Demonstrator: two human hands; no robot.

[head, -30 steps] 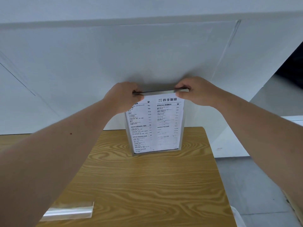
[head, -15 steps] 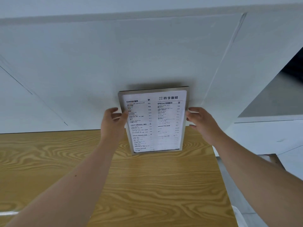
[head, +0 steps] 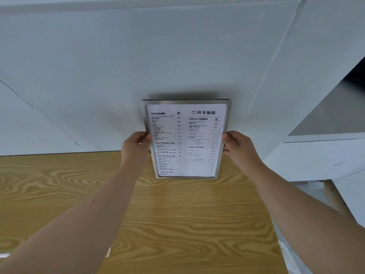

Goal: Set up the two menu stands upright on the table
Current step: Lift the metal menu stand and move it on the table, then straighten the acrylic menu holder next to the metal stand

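Both hands (head: 136,150) (head: 238,148) grip menu stand (head: 186,139) sides.

The menu stand (head: 186,139) is standing upright at the far edge of the wooden table (head: 177,214), backing close against the white wall (head: 158,56), leaving no passage behind it. The left hand (head: 136,149) and right hand (head: 238,147) are occupying its two sides. The tabletop in front is lying open between the forearms.

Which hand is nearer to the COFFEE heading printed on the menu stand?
Left. The left hand holds the menu stand by the edge below that heading; the right hand holds the opposite edge.
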